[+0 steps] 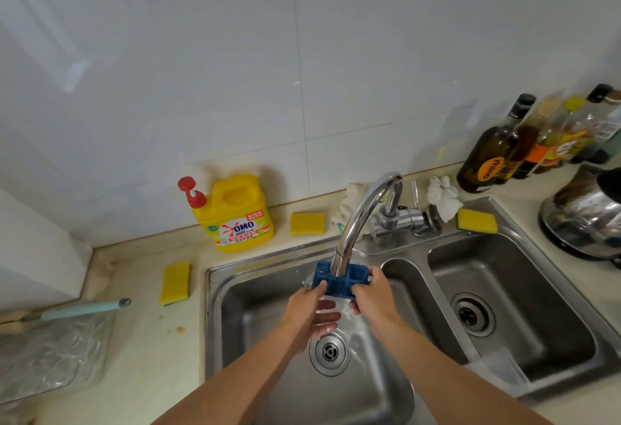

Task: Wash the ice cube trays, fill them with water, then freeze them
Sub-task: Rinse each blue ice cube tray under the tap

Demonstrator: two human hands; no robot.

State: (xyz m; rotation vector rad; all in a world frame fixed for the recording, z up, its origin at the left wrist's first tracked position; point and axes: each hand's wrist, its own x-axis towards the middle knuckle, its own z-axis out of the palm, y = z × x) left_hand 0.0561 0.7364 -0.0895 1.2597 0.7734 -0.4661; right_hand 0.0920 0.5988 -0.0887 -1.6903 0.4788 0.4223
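Pinching the ice cube tray [336, 282] at its two short ends, the left grip [311, 307] sets its thumb on the near left rim with the fingers spread flat underneath, and the right grip [373, 293] curls round the right end.

The likely trouble is a slip. The plastic is wet and held only at its edges, so the force of the water could twist it loose and drop it into the basin. The stream hitting the small cells could also spray over the sink [215, 290] rim onto the bench [151, 340]. The tap [363, 212] spout is very close to the tray, so lifting it carelessly could knock the two together.

The tray spans the gap between both grips, top side up and roughly level. It sits directly under the spout and above the left basin's drain [330, 352]. Water runs down over the left fingers below it.

Further out, a yellow soap bottle [235, 216] and a sponge [307, 224] stand behind the sink, apparently unused for now
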